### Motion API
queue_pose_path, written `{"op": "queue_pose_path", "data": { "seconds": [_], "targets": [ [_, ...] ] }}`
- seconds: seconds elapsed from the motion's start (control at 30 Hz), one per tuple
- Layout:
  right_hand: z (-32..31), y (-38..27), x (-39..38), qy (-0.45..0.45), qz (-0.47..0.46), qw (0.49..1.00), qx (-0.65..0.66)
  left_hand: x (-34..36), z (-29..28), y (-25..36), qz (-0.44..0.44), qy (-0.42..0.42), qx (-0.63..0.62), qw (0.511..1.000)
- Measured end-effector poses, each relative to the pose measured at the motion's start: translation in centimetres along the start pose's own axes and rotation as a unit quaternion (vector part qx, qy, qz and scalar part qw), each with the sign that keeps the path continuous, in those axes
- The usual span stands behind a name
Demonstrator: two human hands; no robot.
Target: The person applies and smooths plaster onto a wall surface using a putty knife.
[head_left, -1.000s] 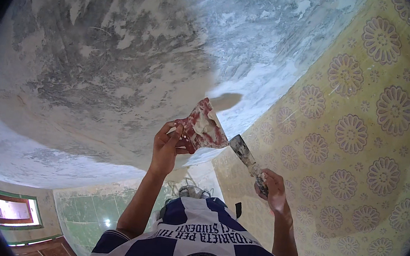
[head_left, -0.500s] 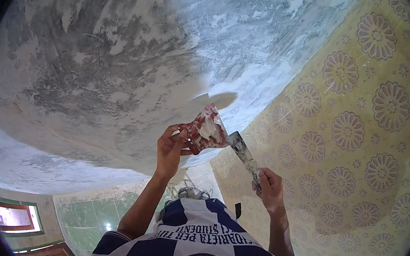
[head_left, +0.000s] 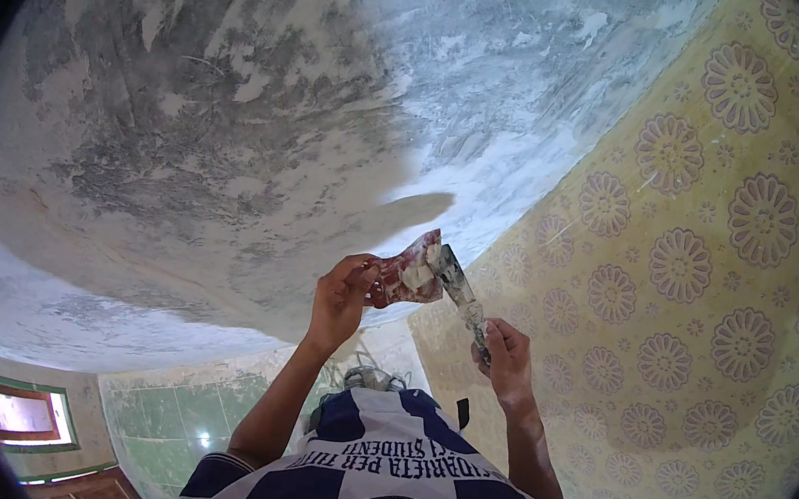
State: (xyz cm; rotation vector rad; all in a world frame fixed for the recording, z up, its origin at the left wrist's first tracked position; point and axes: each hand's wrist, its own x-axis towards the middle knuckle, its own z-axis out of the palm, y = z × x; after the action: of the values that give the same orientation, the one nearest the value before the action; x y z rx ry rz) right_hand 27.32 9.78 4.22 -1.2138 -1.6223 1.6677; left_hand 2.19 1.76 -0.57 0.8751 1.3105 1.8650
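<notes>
My left hand grips the near-left end of a red plastic spreader, its flared wide end pointing away to the right. A lump of off-white putty sits on the spreader's face. Held by its handle in my right hand is a putty knife with a dark, putty-smeared blade. The blade tip lies close against the spreader's right edge; whether it touches cannot be made out. Both tools are raised in front of my chest.
A grey wall with patchy white plaster spreads across the left and top. At right is a yellow surface patterned with flowers. Green tiles and a wood-framed window show at lower left.
Both hands have drawn the tools a little lower and closer in. The spreader has turned, and the putty knife has shifted left along its right edge.
</notes>
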Motion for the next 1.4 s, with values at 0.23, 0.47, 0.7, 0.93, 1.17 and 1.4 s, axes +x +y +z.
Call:
{"op": "queue_pose_path", "data": {
  "seconds": [0.23, 0.47, 0.7, 0.93, 1.17, 1.4],
  "targets": [
    [2.0, -0.5, 0.6, 0.056, 0.011, 0.993, 0.106, 0.1, -0.6, -1.3, 0.004, -0.02, 0.021, 1.0],
    [0.3, -1.0, 2.6, -0.09, -0.154, 0.958, 0.224, 0.7, -0.8, -2.0, -0.089, 0.015, -0.046, 0.995],
    [-2.3, -6.9, 4.3, -0.089, -0.216, 0.923, 0.305, -0.5, -2.4, -2.9, -0.13, 0.034, -0.078, 0.988],
    [-6.5, -13.7, 8.0, -0.017, -0.371, 0.891, 0.261, -1.4, -3.2, -2.3, -0.129, 0.04, -0.106, 0.985],
    [-8.6, -19.2, 12.9, 0.133, -0.455, 0.867, 0.156, -2.3, -2.5, -2.2, -0.106, 0.081, -0.096, 0.986],
    [-9.7, -21.6, 16.9, 0.315, -0.61, 0.719, -0.112, -3.0, -1.5, -2.7, -0.089, 0.132, -0.115, 0.981]
  ]
}}
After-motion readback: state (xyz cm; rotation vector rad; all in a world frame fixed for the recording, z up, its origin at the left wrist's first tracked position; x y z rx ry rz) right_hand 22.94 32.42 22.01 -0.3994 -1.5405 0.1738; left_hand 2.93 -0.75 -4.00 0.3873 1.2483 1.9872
